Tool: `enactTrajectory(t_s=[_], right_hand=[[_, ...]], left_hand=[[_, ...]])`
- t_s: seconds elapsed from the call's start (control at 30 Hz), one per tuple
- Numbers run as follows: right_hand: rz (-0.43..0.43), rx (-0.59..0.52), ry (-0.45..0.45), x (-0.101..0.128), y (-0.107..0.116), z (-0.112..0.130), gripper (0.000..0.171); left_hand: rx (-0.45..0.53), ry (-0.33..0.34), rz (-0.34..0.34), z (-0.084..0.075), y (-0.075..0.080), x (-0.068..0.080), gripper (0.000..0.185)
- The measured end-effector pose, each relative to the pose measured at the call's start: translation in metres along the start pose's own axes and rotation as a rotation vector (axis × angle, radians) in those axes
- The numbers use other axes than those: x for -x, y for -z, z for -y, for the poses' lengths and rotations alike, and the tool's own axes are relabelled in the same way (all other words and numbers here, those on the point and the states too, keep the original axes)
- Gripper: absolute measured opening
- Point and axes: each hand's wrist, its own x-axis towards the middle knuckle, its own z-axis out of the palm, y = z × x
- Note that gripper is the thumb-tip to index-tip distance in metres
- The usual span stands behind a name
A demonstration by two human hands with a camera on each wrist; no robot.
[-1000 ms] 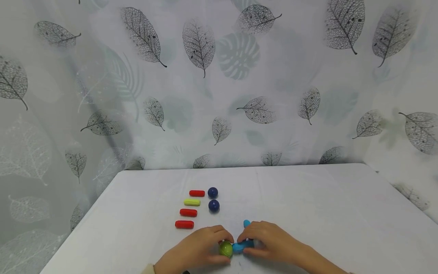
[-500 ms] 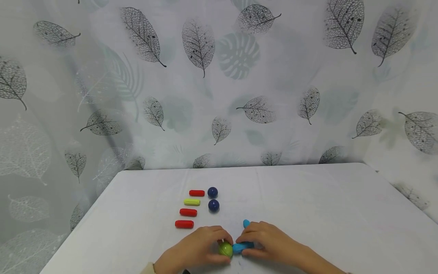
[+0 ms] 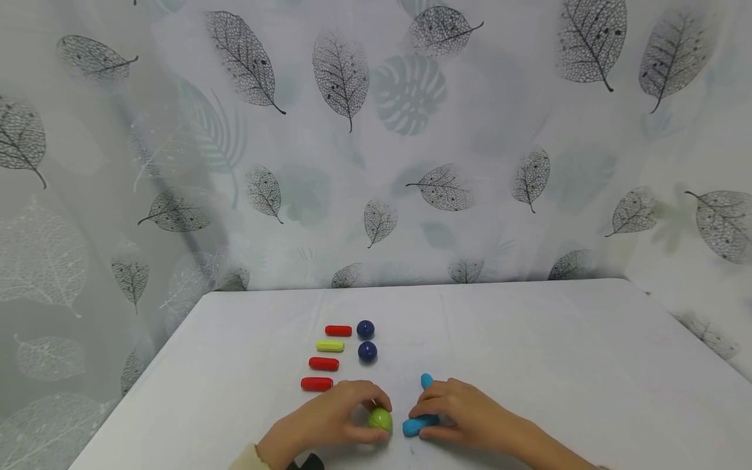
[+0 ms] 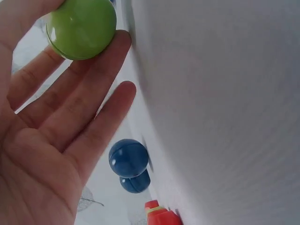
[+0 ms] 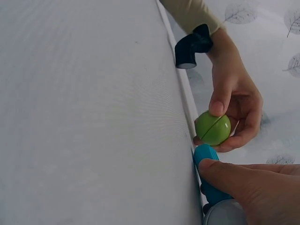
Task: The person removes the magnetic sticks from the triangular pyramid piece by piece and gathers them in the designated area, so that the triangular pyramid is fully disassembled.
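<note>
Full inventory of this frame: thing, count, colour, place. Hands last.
green ball: 1, green, near table edge, held in left hand, apart from the blue stick
blue sticks: 2, light blue; one lying under the right hand's fingers, a second poking out just behind that hand
red sticks: 3, red, in a column left of centre, with and
yellow stick: 1, yellow-green, second from the back in that column
dark blue balls: 2, dark blue, right of the column, second at
table: 1, white
curtain: 1, white with grey leaf print, behind table
left hand: grips green ball
right hand: holds blue stick
</note>
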Motion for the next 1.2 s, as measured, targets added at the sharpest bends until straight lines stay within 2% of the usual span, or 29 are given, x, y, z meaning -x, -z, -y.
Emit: enactTrajectory(t_s=[0.27,0.4,0.63,0.9,1.0,1.2], right_hand=[[0.004,-0.014,0.004,-0.001,-0.001,-0.003,0.02],[0.004,-0.016,-0.002,-0.002,-0.001,-0.002,0.019],[0.018,-0.024,-0.025,-0.002,0.001,-0.002,0.02],[-0.02,-0.023,-0.001,0.0,-0.003,-0.004,0.018],[-0.043,-0.022,-0.008,0.001,-0.003,-0.004,0.018],[-0.102,0.009,-0.035,0.002,0.003,-0.003,0.023]], left_hand=[[-0.155,0.074,-0.084,0.004,0.007,0.003,0.03],[-0.151,0.087,-0.129,0.009,0.011,0.004,0.031],[-0.182,0.055,-0.186,0.018,0.017,0.002,0.029],[-0.237,0.105,-0.243,0.021,0.016,-0.003,0.033],[-0.235,0.109,-0.251,0.021,0.015,-0.004,0.037],[-0.248,0.116,-0.226,0.021,0.013,-0.005,0.039]])
